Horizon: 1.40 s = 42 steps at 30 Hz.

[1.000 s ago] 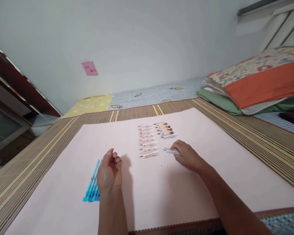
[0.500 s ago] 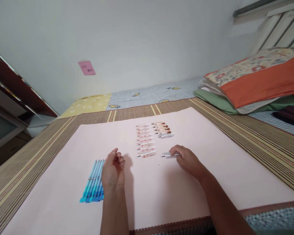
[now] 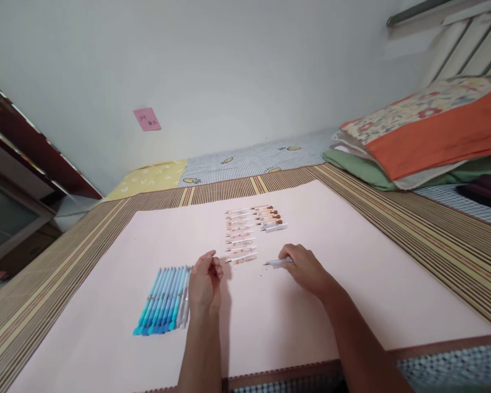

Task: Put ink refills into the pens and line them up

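Observation:
My right hand (image 3: 305, 268) is closed around the rear part of a grey-white pen (image 3: 276, 263), its dark tip pointing left just above or on the pink sheet (image 3: 245, 327). My left hand (image 3: 207, 281) hovers with curled fingers, and nothing shows in them. Beside it lies a slanted row of blue pens (image 3: 161, 300) with clear pens (image 3: 183, 308) at its right end, partly hidden by the hand. Farther off is a column of pink-and-white patterned pens (image 3: 240, 234). Right of that column are several brown-topped pens (image 3: 269, 216) and a grey-white pen (image 3: 275, 226).
A striped mat (image 3: 396, 245) lies under the sheet. Folded bedding with an orange border (image 3: 433, 136) is stacked at the right. A pink note (image 3: 147, 119) is stuck on the wall behind the bed.
My left hand has moved right, uncovering more of the blue and clear pens. My right hand has closed on the grey-white pen and shifted it slightly left.

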{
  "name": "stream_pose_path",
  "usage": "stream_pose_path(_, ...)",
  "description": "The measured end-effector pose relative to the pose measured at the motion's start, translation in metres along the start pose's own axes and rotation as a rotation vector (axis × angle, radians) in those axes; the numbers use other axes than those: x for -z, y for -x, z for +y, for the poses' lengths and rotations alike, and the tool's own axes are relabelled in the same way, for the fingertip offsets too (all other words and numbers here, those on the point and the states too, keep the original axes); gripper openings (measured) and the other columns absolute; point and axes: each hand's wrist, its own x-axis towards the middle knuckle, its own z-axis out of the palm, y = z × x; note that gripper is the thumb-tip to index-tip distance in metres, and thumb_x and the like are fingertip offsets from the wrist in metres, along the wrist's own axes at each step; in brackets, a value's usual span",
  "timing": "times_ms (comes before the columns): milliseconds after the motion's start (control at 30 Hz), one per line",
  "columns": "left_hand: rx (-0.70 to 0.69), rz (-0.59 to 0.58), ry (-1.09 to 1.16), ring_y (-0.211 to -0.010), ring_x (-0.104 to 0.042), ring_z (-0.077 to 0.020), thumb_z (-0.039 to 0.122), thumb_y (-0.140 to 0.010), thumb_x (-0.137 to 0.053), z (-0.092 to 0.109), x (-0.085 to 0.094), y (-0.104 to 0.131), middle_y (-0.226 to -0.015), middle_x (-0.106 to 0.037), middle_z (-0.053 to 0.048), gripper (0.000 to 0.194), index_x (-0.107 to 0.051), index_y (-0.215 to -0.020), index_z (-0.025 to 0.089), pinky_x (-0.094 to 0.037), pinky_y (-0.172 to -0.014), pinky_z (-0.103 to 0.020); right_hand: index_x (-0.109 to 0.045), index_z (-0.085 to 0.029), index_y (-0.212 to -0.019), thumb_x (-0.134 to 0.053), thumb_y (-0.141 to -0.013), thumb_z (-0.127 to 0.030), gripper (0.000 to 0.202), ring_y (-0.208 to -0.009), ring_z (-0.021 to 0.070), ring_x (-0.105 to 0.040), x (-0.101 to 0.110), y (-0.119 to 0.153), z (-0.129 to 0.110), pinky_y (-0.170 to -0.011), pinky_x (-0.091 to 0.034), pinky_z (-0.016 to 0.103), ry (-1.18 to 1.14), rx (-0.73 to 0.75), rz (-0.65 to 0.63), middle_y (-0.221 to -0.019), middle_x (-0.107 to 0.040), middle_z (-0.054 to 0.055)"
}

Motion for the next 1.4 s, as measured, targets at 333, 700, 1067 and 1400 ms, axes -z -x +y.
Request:
stream_pose_path(333,-0.216,-0.143,-0.483,-0.054,-0.050,-0.0097,0.034,-0.075,-0.068,0.002,-0.038,0.031,-0.071,-0.064,-0.001,0.023,-0.069,-0.087,0.015,-0.036,-0.049,-0.021,-0.068,-0.018,-0.087,-0.061,-0.085,-0.035,0.018,-0.073,0.0171,-0.056,0.013,0.000,0.004,-0.066,-0.041,0.028,-0.621,0.038,0.230,-0.077,-0.064,0.001)
stream_pose_path(700,0.063,-0.537,-0.593,-0.046,-0.050,-0.0104,0.050,-0.074,-0.074,-0.043,-0.089,0.038,-0.063,-0.063,-0.002,0.037,-0.064,-0.077,0.015,-0.030,-0.044,-0.022,-0.071,-0.016,-0.088,-0.071,-0.081,-0.040,0.024,-0.058,0.0112,-0.048,0.026,0.006,0.009,-0.055,-0.036,0.025,-0.876,0.116,0.014,-0.067,-0.061,-0.001)
stream_pose_path(1067,0.296,-0.213,0.088,-0.057,-0.055,-0.0076,0.013,-0.066,-0.083,-0.038,-0.033,0.048,-0.071,-0.066,-0.004,0.030,-0.068,-0.092,0.012,-0.043,-0.052,-0.015,-0.071,-0.019,-0.084,-0.052,-0.084,-0.013,0.020,-0.088,0.0198,-0.062,0.007,-0.003,0.032,-0.082,-0.044,0.032,-0.245,-0.070,0.211,-0.095,-0.068,0.007)
stream_pose_path(1400,0.360,-0.145,0.298,-0.051,-0.050,-0.0068,0.006,-0.078,-0.069,-0.039,-0.031,0.024,-0.064,-0.057,-0.001,0.012,-0.068,-0.090,0.009,-0.041,-0.046,-0.014,-0.061,-0.020,-0.076,-0.048,-0.086,-0.008,0.020,-0.084,0.0172,-0.055,0.002,-0.001,0.032,-0.072,-0.037,0.027,0.029,-0.075,0.142,-0.092,-0.058,0.005)
